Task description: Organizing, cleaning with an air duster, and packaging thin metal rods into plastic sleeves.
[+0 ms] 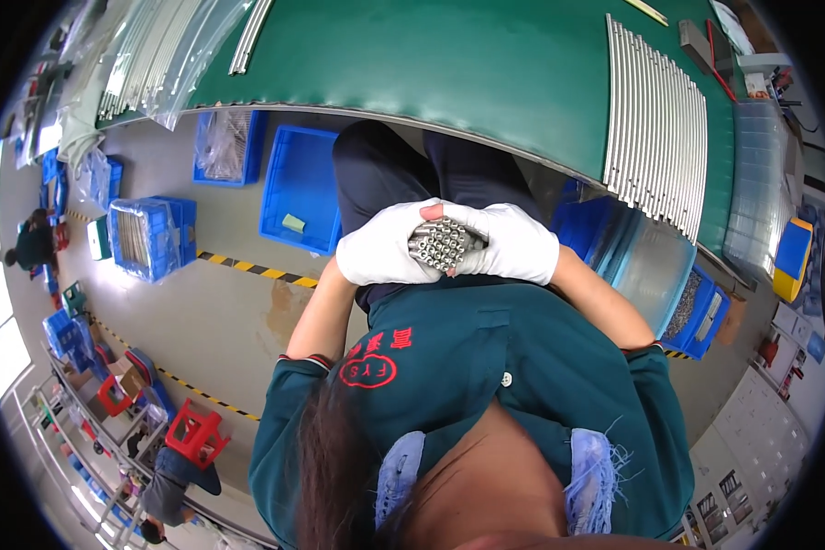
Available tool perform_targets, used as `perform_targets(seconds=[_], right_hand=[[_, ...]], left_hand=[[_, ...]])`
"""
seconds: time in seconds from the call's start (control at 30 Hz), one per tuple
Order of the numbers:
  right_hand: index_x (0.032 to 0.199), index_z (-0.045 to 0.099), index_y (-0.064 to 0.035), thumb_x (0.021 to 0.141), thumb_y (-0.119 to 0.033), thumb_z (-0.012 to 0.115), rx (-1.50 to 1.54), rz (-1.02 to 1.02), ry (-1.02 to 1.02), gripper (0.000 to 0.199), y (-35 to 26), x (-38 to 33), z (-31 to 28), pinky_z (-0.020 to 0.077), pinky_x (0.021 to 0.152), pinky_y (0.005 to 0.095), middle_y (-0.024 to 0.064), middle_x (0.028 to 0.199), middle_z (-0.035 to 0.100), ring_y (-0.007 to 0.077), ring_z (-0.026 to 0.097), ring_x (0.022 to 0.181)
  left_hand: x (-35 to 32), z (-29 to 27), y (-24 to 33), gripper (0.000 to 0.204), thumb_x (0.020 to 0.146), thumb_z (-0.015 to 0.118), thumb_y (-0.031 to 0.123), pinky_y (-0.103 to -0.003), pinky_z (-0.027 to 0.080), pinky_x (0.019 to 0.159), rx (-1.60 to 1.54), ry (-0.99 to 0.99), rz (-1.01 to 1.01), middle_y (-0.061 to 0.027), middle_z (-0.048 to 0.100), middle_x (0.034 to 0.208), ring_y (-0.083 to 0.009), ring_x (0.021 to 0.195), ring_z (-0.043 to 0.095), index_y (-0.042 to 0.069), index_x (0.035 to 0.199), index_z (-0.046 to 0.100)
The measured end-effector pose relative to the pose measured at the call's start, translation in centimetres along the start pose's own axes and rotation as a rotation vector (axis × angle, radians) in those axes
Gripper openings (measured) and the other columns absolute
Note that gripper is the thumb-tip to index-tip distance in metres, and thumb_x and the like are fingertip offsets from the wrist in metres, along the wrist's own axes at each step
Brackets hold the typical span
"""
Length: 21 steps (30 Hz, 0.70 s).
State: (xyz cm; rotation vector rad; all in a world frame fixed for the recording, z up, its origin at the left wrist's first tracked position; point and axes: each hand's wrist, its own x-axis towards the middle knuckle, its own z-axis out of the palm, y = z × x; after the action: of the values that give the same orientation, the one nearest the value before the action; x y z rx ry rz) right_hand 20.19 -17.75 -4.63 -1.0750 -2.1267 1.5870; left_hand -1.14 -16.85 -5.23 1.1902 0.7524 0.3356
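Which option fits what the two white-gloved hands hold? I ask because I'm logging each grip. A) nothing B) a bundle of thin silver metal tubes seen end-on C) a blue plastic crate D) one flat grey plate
B: the left hand and right hand clasp a bundle of thin silver metal tubes between them, its round ends facing the camera.
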Motion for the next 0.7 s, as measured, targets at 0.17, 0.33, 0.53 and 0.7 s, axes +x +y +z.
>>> perform_targets(seconds=[0.17, 0.33, 0.53, 0.7], right_hand=[[0.135, 0.047, -0.0219, 0.070, -0.042, 0.077, -0.087, 0.089, -0.052, 0.074, -1.3, -0.8, -0.2, 0.0469, 0.068, 0.0371, 0.0138, 0.088, 0.066, 0.0341, 0.063, 0.075], [0.143, 0.036, -0.0186, 0.073, -0.035, 0.076, -0.023, 0.160, 0.037, 0.082, -1.4, -0.7, 0.3, 0.0481, 0.076, 0.0334, 0.0147, 0.096, 0.067, 0.0316, 0.065, 0.084], [0.142, 0.037, -0.0153, 0.088, -0.042, 0.056, -0.147, 0.253, -0.049, 0.063, -1.2, -0.4, 1.0, 0.0487, 0.078, 0.0334, 0.0083, 0.093, 0.067, 0.0246, 0.065, 0.085], [0.117, 0.055, -0.0157, 0.090, -0.033, 0.046, -0.173, 0.316, -0.005, 0.033, 0.6, -2.1, 1.6, 0.0493, 0.082, 0.0389, 0.0104, 0.097, 0.067, 0.0310, 0.064, 0.090]], left_hand=[[-0.5, 0.9, -0.2, 0.049, 0.057, 0.079, 0.009, -0.032, 0.049, 0.078, 0.310, 0.077, 0.214, -0.0084, 0.063, 0.092, -0.0219, 0.085, 0.061, 0.004, 0.102, 0.059], [-0.7, 1.4, -1.1, 0.046, 0.061, 0.078, 0.012, -0.033, 0.050, 0.076, 0.302, 0.297, 0.323, -0.0111, 0.064, 0.088, -0.0277, 0.081, 0.063, 0.004, 0.101, 0.058], [0.9, -1.3, -3.8, 0.028, 0.073, 0.067, -0.009, -0.025, 0.051, 0.068, -0.018, 0.881, 0.576, -0.0043, 0.062, 0.085, -0.0132, 0.075, 0.062, 0.001, 0.097, 0.057], [-1.8, -4.4, -2.6, 0.027, 0.078, 0.066, 0.009, -0.035, 0.050, 0.063, -0.865, 0.800, 0.783, -0.0047, 0.054, 0.073, -0.0176, 0.062, 0.055, 0.006, 0.101, 0.052]])
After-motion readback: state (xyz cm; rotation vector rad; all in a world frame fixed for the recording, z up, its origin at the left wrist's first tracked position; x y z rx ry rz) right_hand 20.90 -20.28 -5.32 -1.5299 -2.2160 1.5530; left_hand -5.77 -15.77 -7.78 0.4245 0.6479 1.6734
